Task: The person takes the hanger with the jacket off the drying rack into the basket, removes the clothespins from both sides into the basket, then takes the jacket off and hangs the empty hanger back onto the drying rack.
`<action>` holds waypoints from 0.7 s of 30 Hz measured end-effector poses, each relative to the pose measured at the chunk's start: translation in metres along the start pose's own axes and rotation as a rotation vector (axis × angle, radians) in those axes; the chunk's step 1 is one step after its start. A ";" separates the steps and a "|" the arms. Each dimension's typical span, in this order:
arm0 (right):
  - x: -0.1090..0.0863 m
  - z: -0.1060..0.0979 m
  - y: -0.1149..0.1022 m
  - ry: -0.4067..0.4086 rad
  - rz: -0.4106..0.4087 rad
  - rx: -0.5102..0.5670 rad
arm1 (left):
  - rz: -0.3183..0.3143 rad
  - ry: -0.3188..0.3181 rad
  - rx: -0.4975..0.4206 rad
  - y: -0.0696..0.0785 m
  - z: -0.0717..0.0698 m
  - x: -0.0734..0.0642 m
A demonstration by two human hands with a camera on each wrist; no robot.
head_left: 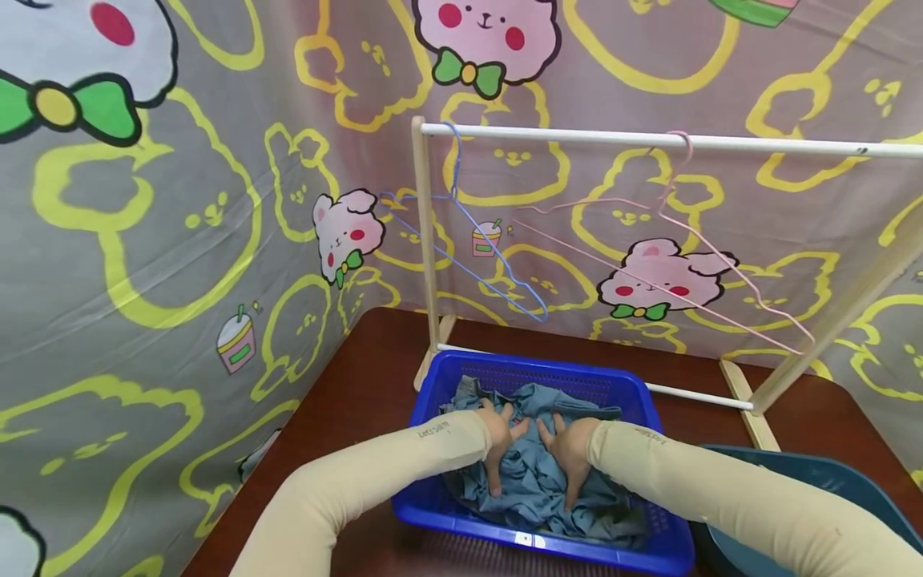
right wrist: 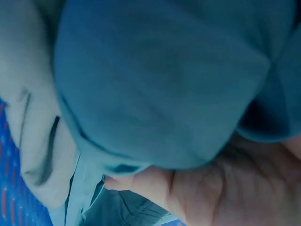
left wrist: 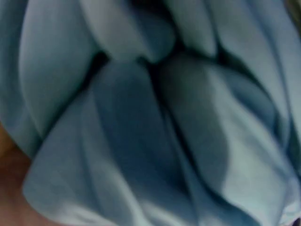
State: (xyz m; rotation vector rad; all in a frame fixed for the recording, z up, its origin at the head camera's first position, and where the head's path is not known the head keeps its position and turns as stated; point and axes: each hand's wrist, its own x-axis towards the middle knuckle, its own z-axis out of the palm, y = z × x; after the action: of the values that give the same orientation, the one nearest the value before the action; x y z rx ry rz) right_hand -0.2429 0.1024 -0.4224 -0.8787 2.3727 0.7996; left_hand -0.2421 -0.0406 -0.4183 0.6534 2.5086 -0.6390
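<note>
A crumpled heap of blue-grey clothing [head_left: 530, 473] lies in a blue plastic basket [head_left: 534, 365]. On the left part of the heap rests my left hand [head_left: 499, 439], its fingers spread over the cloth. My right hand [head_left: 574, 450] is a short way to the right, also with spread fingers on the clothing. Folds of the garment [left wrist: 127, 141] fill the left wrist view, with a bit of skin at the lower left. In the right wrist view a bulging fold [right wrist: 160, 84] covers part of the right hand [right wrist: 211, 193].
Behind the basket stands a rack with a white rail [head_left: 562, 139] and wooden posts [head_left: 427, 240]. From it hang a blue hanger [head_left: 497, 256] and a pink hanger [head_left: 721, 256]. A dark teal tub [head_left: 815, 473] sits to the right on the brown table [head_left: 346, 385].
</note>
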 end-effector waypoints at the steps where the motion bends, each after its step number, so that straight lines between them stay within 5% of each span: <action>1: 0.000 0.000 -0.001 0.003 0.002 -0.007 | -0.007 0.009 -0.002 0.001 0.001 0.000; 6: -0.005 -0.003 0.006 0.026 0.003 0.143 | -0.020 -0.007 -0.029 -0.002 0.003 0.001; 12: -0.021 -0.019 0.028 0.061 -0.048 0.413 | 0.003 0.009 -0.143 -0.034 -0.012 -0.011; 21: -0.049 -0.027 0.049 0.132 -0.093 0.513 | 0.081 0.108 -0.353 -0.066 -0.027 -0.039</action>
State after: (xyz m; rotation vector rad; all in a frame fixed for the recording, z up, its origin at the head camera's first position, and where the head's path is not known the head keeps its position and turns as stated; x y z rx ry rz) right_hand -0.2504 0.1360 -0.3561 -0.8281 2.4550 0.0801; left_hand -0.2561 -0.0906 -0.3551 0.6653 2.5872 -0.1264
